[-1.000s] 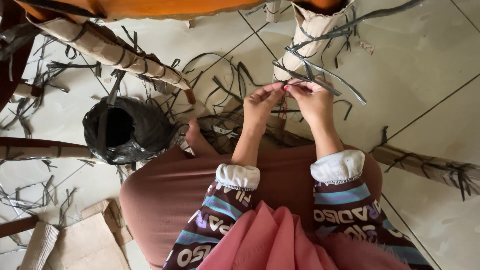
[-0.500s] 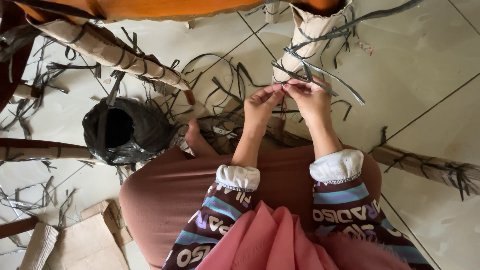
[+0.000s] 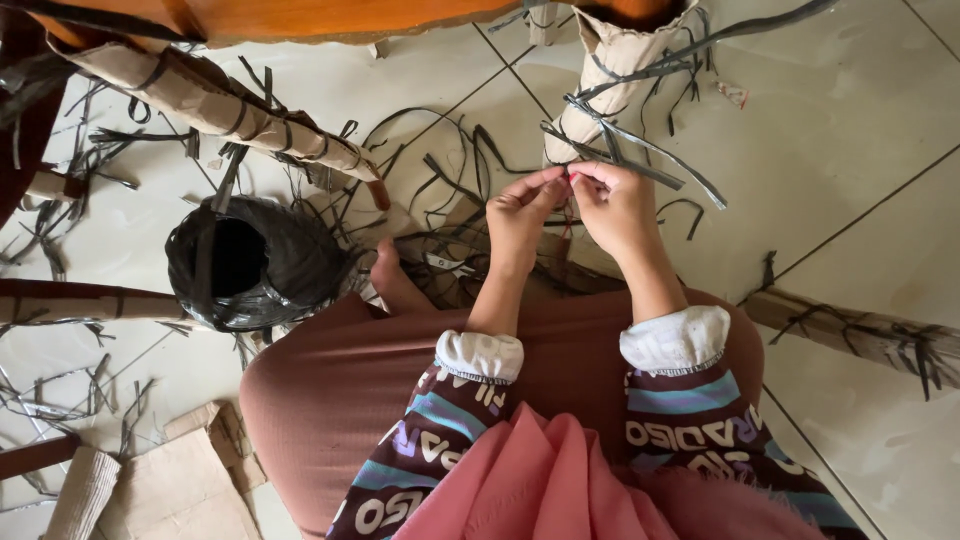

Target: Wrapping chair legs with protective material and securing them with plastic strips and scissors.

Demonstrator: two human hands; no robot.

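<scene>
Two bare hands meet fingertip to fingertip at the foot of a furniture leg wrapped in beige cardboard [image 3: 622, 70], which rises to an orange wooden frame [image 3: 330, 15] at the top of the view. The left hand [image 3: 520, 215] pinches with thumb and forefinger closed, and the right hand [image 3: 612, 205] does the same just beside it; both grips are narrow and closed on a thin dark grey plastic strap [image 3: 640, 150] that winds around the wrapped leg, its loose ends sticking out to the right. What lies between the fingertips is too small to make out beyond a spot of red.

Left of the hands sits a black roll of strapping with a hollow centre [image 3: 245, 260] on the pale tiled floor [image 3: 850, 130], among many cut strap scraps [image 3: 440, 170]. Another cardboard-wrapped leg [image 3: 215, 100] slants across the upper left. Flat cardboard pieces [image 3: 175, 485] lie at the lower left, beside the person's brown skirt [image 3: 340, 390].
</scene>
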